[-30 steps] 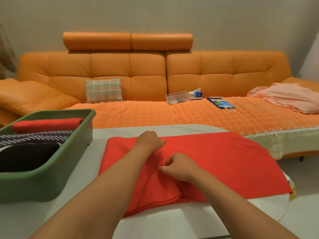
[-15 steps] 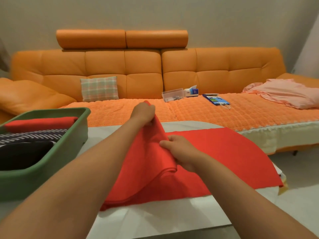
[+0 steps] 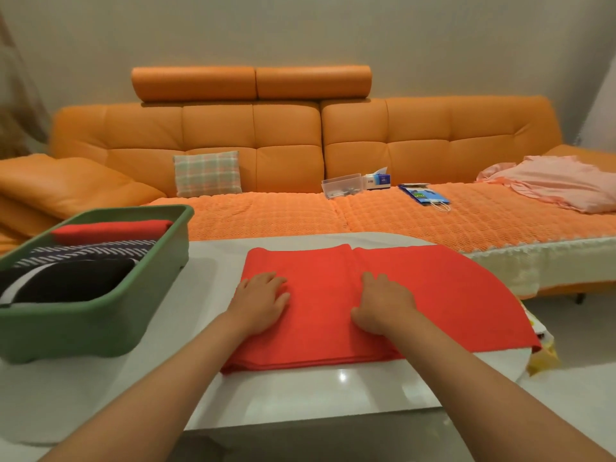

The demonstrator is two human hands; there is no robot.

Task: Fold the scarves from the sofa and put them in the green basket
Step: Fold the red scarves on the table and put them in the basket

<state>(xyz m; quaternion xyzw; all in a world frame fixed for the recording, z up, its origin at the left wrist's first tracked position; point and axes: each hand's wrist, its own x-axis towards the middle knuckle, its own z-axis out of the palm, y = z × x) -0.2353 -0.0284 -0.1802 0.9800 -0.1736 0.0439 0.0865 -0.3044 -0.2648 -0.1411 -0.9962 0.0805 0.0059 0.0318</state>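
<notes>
A red scarf [image 3: 433, 295] lies flat on the white table [image 3: 300, 391], its left part folded over into a thicker layer. My left hand [image 3: 261, 301] rests flat on the folded part near its left edge, fingers straight. My right hand [image 3: 383, 305] presses flat on the cloth at the fold's right edge. The green basket [image 3: 100, 321] stands on the table's left side. It holds a folded red scarf [image 3: 113, 230], a black-and-white striped one [image 3: 90, 251] and a black one [image 3: 66, 281]. A pink cloth [image 3: 560, 185] lies on the sofa at the far right.
The orange sofa [image 3: 300, 145] runs behind the table with a plaid cushion [image 3: 208, 173], a clear plastic box [image 3: 341, 185], a tissue pack [image 3: 378, 180] and a blue paper bag [image 3: 423, 195] on its seat. A yellow item [image 3: 543, 355] shows past the table's right end.
Both hands pinched the scarf's left part, lifted it and folded it over. The cloth now lies flat and both hands press on it with open palms.
</notes>
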